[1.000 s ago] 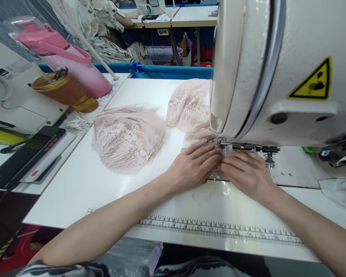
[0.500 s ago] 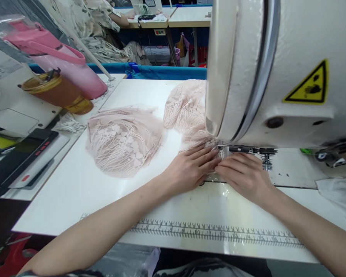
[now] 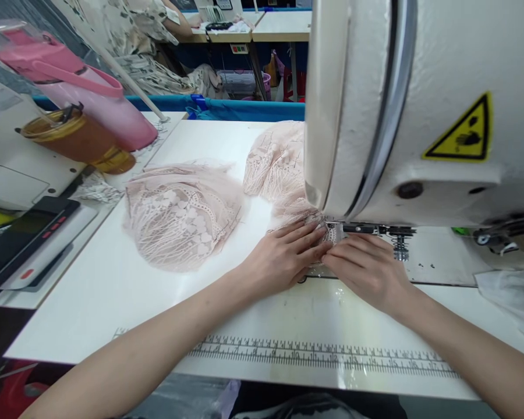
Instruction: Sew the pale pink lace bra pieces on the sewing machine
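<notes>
1. head view, the hands (clock centred on the fingertips): the left hand (image 3: 282, 258) comes in from eight o'clock, palm down, fingers stretched out over the pale pink lace (image 3: 273, 166), seemingly pressing rather than clutching. the right hand (image 3: 369, 266) comes in from four o'clock, fingers bent, tips meeting the left ones; its thumb is hidden, so i cannot tell whether it pinches the cloth.

2. head view, the cloth: the gathered edge of the lace sits under the fingertips, just beside the metal foot parts (image 3: 353, 228) of the sewing machine (image 3: 419, 110). the rest appears to spread toward eleven o'clock, partly hidden behind the machine.

3. head view, the change: over the last second the whole bench has slid left in view (most likely a small turn of the head), while the hands have hardly shifted against the machine. i judge from this that the lace is being held or guided in very small moves, with the close work at the foot in progress.

4. head view, round about: a second piece (image 3: 181, 221) lies untouched toward nine o'clock, well apart from the right hand; a pink bottle (image 3: 85, 99) and an amber cup (image 3: 81, 142) stand toward ten; ruler markings (image 3: 314, 355) run across six.
</notes>
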`<state>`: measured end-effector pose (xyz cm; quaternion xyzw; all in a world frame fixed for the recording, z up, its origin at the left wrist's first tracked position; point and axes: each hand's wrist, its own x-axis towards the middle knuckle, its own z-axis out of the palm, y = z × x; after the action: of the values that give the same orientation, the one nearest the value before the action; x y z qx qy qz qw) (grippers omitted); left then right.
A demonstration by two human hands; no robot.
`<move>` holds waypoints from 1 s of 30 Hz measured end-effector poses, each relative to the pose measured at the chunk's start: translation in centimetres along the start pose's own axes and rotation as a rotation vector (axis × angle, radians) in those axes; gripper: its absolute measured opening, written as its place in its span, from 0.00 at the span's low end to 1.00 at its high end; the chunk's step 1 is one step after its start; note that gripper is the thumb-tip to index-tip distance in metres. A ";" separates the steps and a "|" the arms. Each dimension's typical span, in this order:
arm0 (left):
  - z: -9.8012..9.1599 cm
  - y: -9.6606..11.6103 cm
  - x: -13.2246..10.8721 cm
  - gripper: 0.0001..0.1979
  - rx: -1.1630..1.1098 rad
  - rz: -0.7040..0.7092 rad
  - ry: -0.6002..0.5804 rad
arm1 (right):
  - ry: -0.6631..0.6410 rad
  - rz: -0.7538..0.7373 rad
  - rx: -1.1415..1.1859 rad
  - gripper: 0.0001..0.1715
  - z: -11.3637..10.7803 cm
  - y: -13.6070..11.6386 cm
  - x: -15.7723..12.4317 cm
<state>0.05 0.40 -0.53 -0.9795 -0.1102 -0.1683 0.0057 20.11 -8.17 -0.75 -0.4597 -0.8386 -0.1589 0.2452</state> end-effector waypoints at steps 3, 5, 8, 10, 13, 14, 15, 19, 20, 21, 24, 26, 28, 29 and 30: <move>-0.1 0.0 0.1 0.18 -0.002 0.000 0.003 | -0.014 -0.003 0.009 0.12 0.1 0.0 -0.2; -0.2 0.0 0.2 0.17 -0.003 0.003 0.006 | -0.031 0.009 0.017 0.13 0.2 0.0 -0.3; -0.3 0.0 0.3 0.18 -0.007 -0.002 -0.001 | -0.055 0.016 0.021 0.13 0.3 0.0 -0.4; -0.3 0.0 0.3 0.18 -0.012 -0.005 -0.003 | -0.064 0.006 0.024 0.14 0.4 0.0 -0.5; -0.4 0.0 0.3 0.18 -0.019 -0.009 -0.007 | -0.052 0.017 0.020 0.14 0.6 -0.1 -0.5; -0.4 -0.1 0.3 0.18 -0.020 -0.011 -0.009 | -0.046 0.023 0.019 0.14 0.6 -0.1 -0.6; -0.5 -0.1 0.3 0.18 -0.021 -0.014 -0.011 | -0.041 0.023 0.019 0.14 0.7 -0.1 -0.6; -0.6 0.0 0.4 0.18 -0.020 -0.030 -0.017 | -0.033 0.001 0.024 0.13 0.8 0.0 -0.6; -0.6 0.0 0.5 0.18 -0.019 -0.034 -0.018 | -0.036 -0.001 0.030 0.13 0.8 0.0 -0.6; -0.5 0.0 0.5 0.18 -0.018 -0.037 -0.018 | -0.039 0.000 0.040 0.13 0.8 0.1 -0.6; -0.5 0.2 0.6 0.18 -0.007 -0.049 -0.008 | -0.049 0.010 0.069 0.13 0.8 0.3 -0.5; -0.4 0.2 0.6 0.18 -0.002 -0.057 0.006 | -0.060 0.017 0.072 0.13 0.8 0.4 -0.5; -0.4 0.3 0.6 0.17 0.002 -0.063 0.015 | -0.069 0.016 0.071 0.13 0.8 0.4 -0.5; -0.3 0.3 0.6 0.17 0.005 -0.066 0.018 | -0.069 0.015 0.074 0.12 0.8 0.5 -0.5; -0.3 0.4 0.6 0.17 0.010 -0.070 0.018 | -0.066 0.016 0.081 0.12 0.8 0.5 -0.5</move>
<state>0.58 0.15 -0.03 -0.9735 -0.1451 -0.1765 0.0056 20.50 -7.85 -1.70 -0.4612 -0.8482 -0.1077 0.2370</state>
